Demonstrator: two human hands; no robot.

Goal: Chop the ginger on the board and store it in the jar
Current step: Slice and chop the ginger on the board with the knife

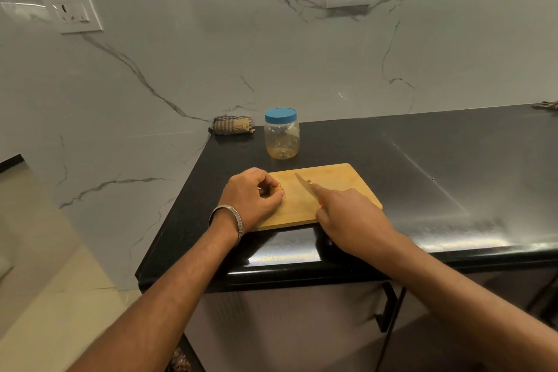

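A wooden cutting board (338, 181) lies on the black counter. My left hand (252, 195) rests on the board's left edge, fingers curled around a small piece of ginger (278, 189) that is mostly hidden. My right hand (347, 217) grips a small knife (303, 183) with an orange handle, index finger along the spine, blade lying flat-angled over the board just right of the ginger. A tiny ginger bit (309, 180) sits by the blade. Behind the board stands a clear plastic jar (281, 137) with its blue lid on.
The black countertop (453, 166) stretches to the right, its front edge close to me. A folded checked cloth (232, 125) lies at the back left corner against the marble wall. Another cloth (548, 105) lies at the far right. The counter's left side drops to the floor.
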